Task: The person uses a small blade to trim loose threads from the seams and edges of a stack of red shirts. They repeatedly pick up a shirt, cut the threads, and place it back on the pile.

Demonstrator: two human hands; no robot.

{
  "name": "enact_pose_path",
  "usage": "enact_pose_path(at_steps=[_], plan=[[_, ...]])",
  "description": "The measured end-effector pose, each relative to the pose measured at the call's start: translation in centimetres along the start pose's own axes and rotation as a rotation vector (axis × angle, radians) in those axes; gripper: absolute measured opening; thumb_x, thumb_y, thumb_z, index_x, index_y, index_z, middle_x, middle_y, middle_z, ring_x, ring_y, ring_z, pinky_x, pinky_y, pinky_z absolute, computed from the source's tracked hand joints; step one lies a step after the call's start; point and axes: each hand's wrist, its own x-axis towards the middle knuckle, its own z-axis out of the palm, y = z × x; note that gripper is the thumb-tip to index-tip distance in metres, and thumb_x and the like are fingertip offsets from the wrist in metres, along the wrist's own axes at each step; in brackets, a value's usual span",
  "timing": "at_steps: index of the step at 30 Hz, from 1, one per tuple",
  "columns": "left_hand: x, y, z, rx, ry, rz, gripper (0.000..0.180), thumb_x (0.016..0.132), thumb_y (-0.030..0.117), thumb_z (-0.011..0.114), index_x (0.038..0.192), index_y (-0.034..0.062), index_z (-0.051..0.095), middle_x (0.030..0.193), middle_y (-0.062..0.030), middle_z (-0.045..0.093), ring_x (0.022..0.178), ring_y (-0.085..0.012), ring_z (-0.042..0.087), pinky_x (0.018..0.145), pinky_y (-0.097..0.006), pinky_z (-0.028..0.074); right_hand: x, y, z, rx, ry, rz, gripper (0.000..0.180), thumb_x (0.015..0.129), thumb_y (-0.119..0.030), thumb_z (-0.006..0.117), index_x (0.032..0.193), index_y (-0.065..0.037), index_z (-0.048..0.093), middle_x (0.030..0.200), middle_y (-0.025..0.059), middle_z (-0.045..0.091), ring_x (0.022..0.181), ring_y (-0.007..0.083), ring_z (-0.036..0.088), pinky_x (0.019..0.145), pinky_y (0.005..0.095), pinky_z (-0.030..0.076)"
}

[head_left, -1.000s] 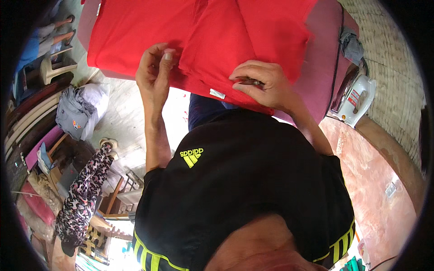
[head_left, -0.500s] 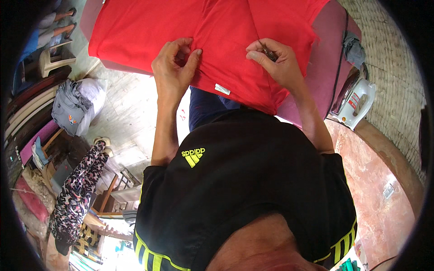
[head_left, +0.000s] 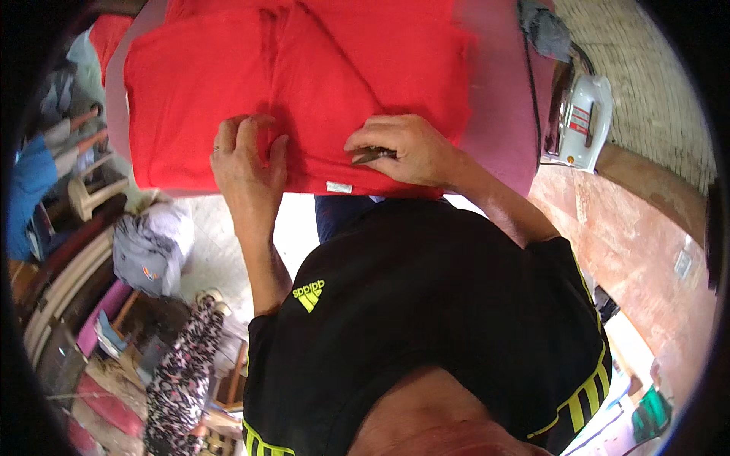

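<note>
A red garment lies spread over a pink padded table in front of me, with a small white label at its near edge. My left hand rests on the cloth left of the label, fingers loosely bent and thumb apart from them. Right of the label, my right hand is closed around small pointed metal snips, low over the cloth. Their blade tip points left; the palm hides the rest.
A white iron stands at the right end of the table, near a dark cord and a grey cloth. At left are a plastic stool, a grey bundle and a person in patterned clothing.
The view has shifted. The garment's near edge now lies straighter along the table edge. My right hand has turned, its snips now pointing left near the label; my left hand stays on the cloth.
</note>
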Motion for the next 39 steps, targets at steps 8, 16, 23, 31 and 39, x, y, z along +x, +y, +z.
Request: enact_pose_path(at_steps=[8,16,23,31,39], plan=[[12.4,5.0,6.8,-0.394,-0.16,0.58,0.02,0.081,0.006,0.074,0.1,0.0024,0.068,0.097,-0.0145,0.065,0.091,-0.0353,0.064,0.081,-0.043,0.052,-4.6,1.8,-3.3,0.289,0.502,0.356,0.013,0.093,-0.002,0.067,0.106,0.002,0.069,0.088,-0.0023,0.065,0.078,0.0025,0.057,0.071,0.0207,0.048],[13.8,6.9,11.1,-0.423,-0.421,0.606,0.016,0.081,0.006,0.074,0.096,0.0041,0.067,0.088,-0.0129,0.066,0.08,-0.0306,0.066,0.072,-0.04,0.054,-7.8,2.6,-3.0,0.371,0.753,0.378,0.012,0.095,-0.007,0.067,0.105,0.0,0.069,0.086,-0.0003,0.067,0.078,0.0038,0.059,0.069,0.0211,0.048],[15.5,8.3,13.3,-0.321,-0.241,0.76,0.014,0.085,0.009,0.075,0.097,0.005,0.069,0.095,-0.0097,0.066,0.087,-0.0264,0.066,0.075,-0.037,0.053,-9.3,3.9,-3.0,0.417,0.875,0.42,0.013,0.096,-0.009,0.067,0.105,-0.001,0.069,0.086,-0.0001,0.067,0.077,0.005,0.06,0.069,0.0216,0.05],[17.7,9.6,14.1,-0.23,-0.371,0.796,0.013,0.085,0.007,0.072,0.094,0.0056,0.064,0.089,-0.0129,0.055,0.08,-0.0302,0.058,0.075,-0.044,0.048,-8.8,4.7,-4.2,0.349,0.963,0.418,0.017,0.097,-0.012,0.067,0.109,-0.001,0.069,0.087,0.0017,0.068,0.08,0.0074,0.063,0.072,0.024,0.052],[15.3,9.1,10.3,-0.406,-0.201,0.682,0.014,0.084,0.003,0.073,0.097,0.0033,0.069,0.093,-0.0114,0.07,0.088,-0.0286,0.069,0.079,-0.035,0.054,-2.4,7.7,-10.4,0.342,0.832,0.25,0.032,0.094,-0.012,0.06,0.124,-0.003,0.066,0.106,-0.0005,0.069,0.091,0.0053,0.06,0.076,0.021,0.049]])
